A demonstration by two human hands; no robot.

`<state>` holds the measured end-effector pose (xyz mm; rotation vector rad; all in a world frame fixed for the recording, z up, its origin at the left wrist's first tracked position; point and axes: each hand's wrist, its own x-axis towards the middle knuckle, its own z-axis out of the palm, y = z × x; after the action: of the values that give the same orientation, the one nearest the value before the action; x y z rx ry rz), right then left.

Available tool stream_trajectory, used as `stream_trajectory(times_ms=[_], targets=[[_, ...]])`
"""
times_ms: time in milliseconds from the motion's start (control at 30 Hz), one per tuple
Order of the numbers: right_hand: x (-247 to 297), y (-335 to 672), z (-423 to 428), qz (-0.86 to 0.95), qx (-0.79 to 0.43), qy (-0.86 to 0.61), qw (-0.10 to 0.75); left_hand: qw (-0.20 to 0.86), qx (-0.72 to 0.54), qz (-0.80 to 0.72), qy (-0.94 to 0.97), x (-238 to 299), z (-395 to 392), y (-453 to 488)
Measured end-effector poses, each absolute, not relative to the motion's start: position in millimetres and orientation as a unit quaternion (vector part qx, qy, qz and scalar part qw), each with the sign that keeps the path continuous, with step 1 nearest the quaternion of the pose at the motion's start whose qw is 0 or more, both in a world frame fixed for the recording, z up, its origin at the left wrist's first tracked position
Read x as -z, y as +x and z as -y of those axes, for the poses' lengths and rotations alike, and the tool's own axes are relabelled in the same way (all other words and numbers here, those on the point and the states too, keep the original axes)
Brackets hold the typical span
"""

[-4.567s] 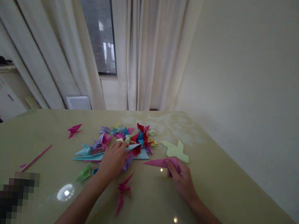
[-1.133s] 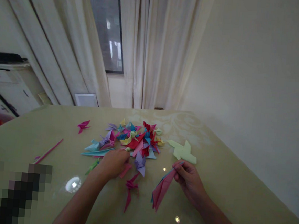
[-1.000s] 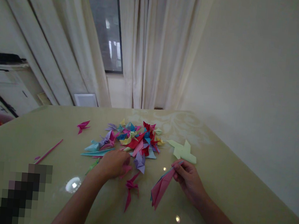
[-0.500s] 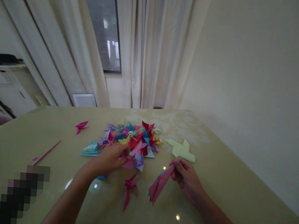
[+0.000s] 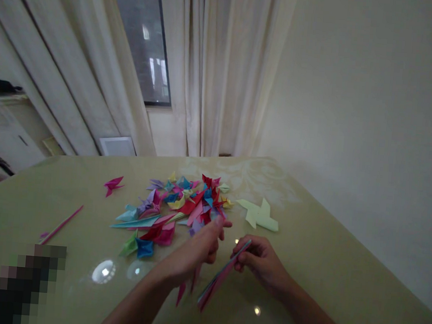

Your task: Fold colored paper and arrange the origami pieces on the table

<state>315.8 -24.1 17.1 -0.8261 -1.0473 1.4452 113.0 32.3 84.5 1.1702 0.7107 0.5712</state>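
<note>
My right hand (image 5: pixel 258 262) pinches the upper end of a thin bundle of folded paper (image 5: pixel 222 277), pink with a light blue layer, which slants down to the left. Beside it, my left hand (image 5: pixel 205 246) is above the table with the index finger stretched out and other fingers curled; I see nothing held in it. Beneath that hand lies a magenta paper crane (image 5: pixel 180 294), mostly covered. A pile of coloured folded paper (image 5: pixel 196 203), cranes among it, lies just beyond the left hand.
Right of the pile rests a pale green paper pinwheel shape (image 5: pixel 260 215). Farther left are a single magenta crane (image 5: pixel 113 186) and a slim pink paper strip (image 5: pixel 61 224). The glossy table (image 5: pixel 306 249) meets a wall on the right; curtains hang behind it.
My left hand has moved right from the pile's near-left side toward my right hand, uncovering red, green and blue pieces. The paper bundle in my right hand has turned more edge-on.
</note>
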Motion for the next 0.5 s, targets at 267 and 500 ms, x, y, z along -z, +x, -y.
stream_trajectory(times_ms=[267, 500], targets=[[-29, 311, 28, 0.390, -0.573, -0.347, 0.632, 0.620, -0.283, -0.351, 0.643, -98, -22, 120], [-40, 314, 30, 0.293, -0.604, -0.345, 0.656, 0.623, -0.436, -0.430, 0.487, -90, -36, 117]])
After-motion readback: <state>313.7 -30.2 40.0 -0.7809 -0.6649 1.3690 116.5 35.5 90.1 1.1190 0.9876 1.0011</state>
